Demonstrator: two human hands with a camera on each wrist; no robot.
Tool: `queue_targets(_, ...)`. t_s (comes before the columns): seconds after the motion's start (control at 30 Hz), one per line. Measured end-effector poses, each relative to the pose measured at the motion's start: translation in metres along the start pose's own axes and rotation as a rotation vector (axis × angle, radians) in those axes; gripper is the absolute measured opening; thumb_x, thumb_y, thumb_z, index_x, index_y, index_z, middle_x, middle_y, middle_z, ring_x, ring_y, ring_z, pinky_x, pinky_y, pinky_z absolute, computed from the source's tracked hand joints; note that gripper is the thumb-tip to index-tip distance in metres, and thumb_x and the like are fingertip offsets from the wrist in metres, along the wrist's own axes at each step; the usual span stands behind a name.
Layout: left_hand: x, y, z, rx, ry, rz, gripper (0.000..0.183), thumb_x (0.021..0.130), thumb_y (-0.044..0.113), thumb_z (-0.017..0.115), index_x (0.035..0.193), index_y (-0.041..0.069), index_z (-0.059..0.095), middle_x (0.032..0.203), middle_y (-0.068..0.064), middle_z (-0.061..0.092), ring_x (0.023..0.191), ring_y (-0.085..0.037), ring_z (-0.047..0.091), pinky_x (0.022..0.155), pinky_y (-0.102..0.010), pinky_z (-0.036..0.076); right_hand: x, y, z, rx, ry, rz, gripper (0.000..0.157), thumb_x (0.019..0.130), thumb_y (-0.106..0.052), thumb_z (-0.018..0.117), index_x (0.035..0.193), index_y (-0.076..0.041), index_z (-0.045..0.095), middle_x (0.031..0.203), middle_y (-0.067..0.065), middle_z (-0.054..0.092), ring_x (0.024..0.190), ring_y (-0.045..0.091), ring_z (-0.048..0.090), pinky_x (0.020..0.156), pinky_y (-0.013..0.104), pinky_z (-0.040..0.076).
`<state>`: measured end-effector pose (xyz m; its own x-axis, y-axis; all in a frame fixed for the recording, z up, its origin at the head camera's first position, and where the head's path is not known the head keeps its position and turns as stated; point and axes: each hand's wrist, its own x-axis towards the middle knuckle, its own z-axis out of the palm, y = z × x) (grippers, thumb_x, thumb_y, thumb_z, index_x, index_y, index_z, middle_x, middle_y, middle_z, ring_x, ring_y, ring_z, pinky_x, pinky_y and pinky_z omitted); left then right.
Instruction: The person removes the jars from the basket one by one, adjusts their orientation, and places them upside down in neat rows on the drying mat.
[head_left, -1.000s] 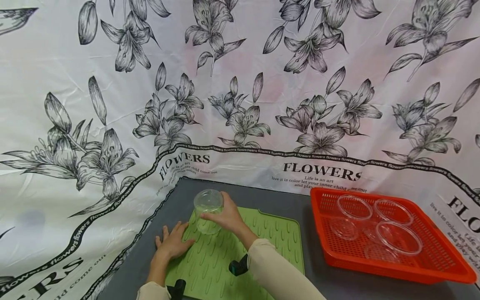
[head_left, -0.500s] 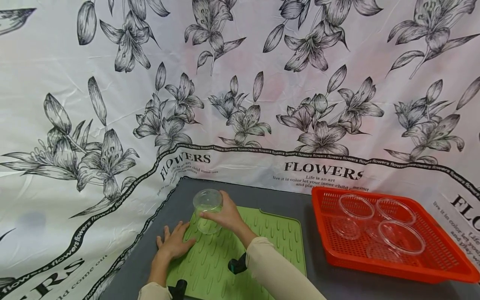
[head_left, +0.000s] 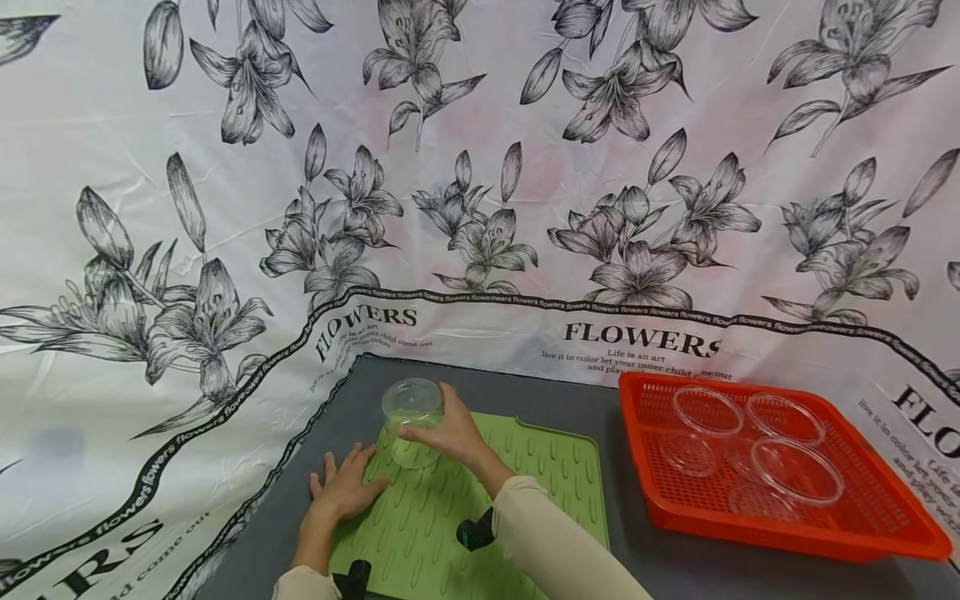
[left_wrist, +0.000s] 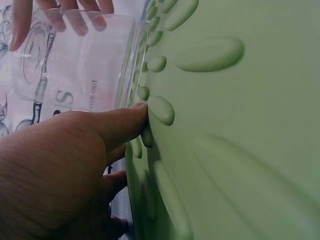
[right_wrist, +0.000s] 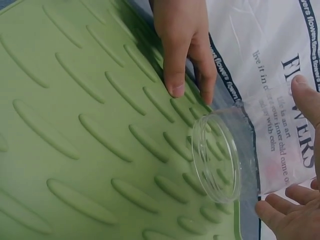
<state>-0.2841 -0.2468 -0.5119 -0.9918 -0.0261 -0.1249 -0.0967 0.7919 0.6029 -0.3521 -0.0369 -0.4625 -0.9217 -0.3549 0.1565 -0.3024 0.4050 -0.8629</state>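
Surface (head_left: 577, 404) is dark grey, plain, set in a corner w/ a pale backdrop (head_left: 487, 117) hung behind & down L side, partly creased. Backdrop print: b&w line-drawn lilies, faint pink tints, thin black band w/ repeated "flowers" in white, "FLOWERS" in big caps below + smaller lines of text.

Green mat (head_left: 555, 467) lies flat on surface, covered in rows of raised elongated bumps, w/ a low lip along the far edge. To its R, well apart, a red basket (head_left: 750, 533), perforated plastic, holds 3 clear tubs (head_left: 782, 486), mouths up, wide rims.

Clear cup (head_left: 405, 417) is at far L part of mat: transparent, colourless, thin-walled, round. Upside down: base up top w/ concentric rings, thick rim facing mat. Green & bumps show thru it. Can't tell if rim touches mat or sits just above.

R hand (head_left: 450, 425) grips cup from its R side, thumb one side, fingers the other. L hand (head_left: 345, 487) isn't grasping cup; fingers spread over mat's L edge, thumb on mat, rest past edge. Cream sleeves (head_left: 562, 542), black wrist mounts (head_left: 476, 533) on both arms.
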Motion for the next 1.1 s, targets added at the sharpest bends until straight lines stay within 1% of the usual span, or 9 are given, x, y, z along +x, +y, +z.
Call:
queue_targets(0.17,0.001,0.0,0.001,-0.004,0.001,0.007,0.07,0.099,0.035,0.065,0.158,0.008,0.037,0.167,-0.025,0.018,0.149,-0.063,-0.01,0.11,-0.083,-0.009,-0.001,-0.001,-0.004,-0.02,0.009,0.029,0.109,0.083,-0.048,0.082,0.162,-0.006,0.02,0.161,0.022,0.036,0.143,0.041,0.044,0.109,0.06,0.046)
queue_targets(0.27,0.002,0.0,0.001,-0.003,-0.004,0.008,0.071,0.099,0.036,0.064,0.158,0.009,0.036,0.168,-0.025,0.017,0.149,-0.063,-0.011,0.11,-0.084,-0.009,-0.002,0.0,-0.007,-0.031,0.013,0.053,0.111,0.082,-0.051,0.082,0.163,-0.008,0.019,0.163,0.02,0.034,0.145,0.041,0.042,0.11,0.06,0.045)
queue_targets(0.4,0.002,-0.003,0.002,-0.003,-0.014,0.006,0.071,0.099,0.036,0.064,0.159,0.009,0.035,0.168,-0.025,0.015,0.148,-0.063,-0.012,0.109,-0.084,-0.009,-0.004,0.0,-0.011,-0.021,0.014,0.064,0.111,0.083,-0.051,0.082,0.164,-0.011,0.018,0.164,0.018,0.033,0.147,0.04,0.041,0.111,0.061,0.044)
queue_targets(0.67,0.001,-0.003,0.001,-0.003,-0.019,0.005,0.072,0.099,0.037,0.064,0.159,0.009,0.035,0.168,-0.025,0.015,0.148,-0.064,-0.012,0.109,-0.084,-0.009,-0.007,-0.001,-0.019,-0.026,0.015,0.037,0.109,0.084,-0.051,0.08,0.164,-0.01,0.017,0.162,0.021,0.035,0.145,0.04,0.042,0.11,0.059,0.046)
queue_targets(0.97,0.001,-0.002,0.0,-0.011,-0.029,0.007,0.072,0.1,0.038,0.063,0.159,0.01,0.034,0.168,-0.025,0.013,0.147,-0.064,-0.013,0.109,-0.084,-0.01,-0.009,-0.002,-0.031,-0.045,0.041,0.07,0.109,0.084,-0.053,0.08,0.164,-0.015,0.017,0.164,0.017,0.034,0.147,0.039,0.04,0.11,0.06,0.045)
queue_targets(1.1,0.0,-0.002,-0.001,-0.009,-0.031,0.014,0.073,0.099,0.041,0.063,0.158,0.009,0.034,0.168,-0.027,0.013,0.147,-0.065,-0.013,0.108,-0.085,-0.009,-0.01,-0.002,-0.037,-0.051,0.063,0.065,0.108,0.084,-0.051,0.08,0.164,-0.013,0.018,0.164,0.018,0.035,0.147,0.039,0.04,0.111,0.061,0.044)
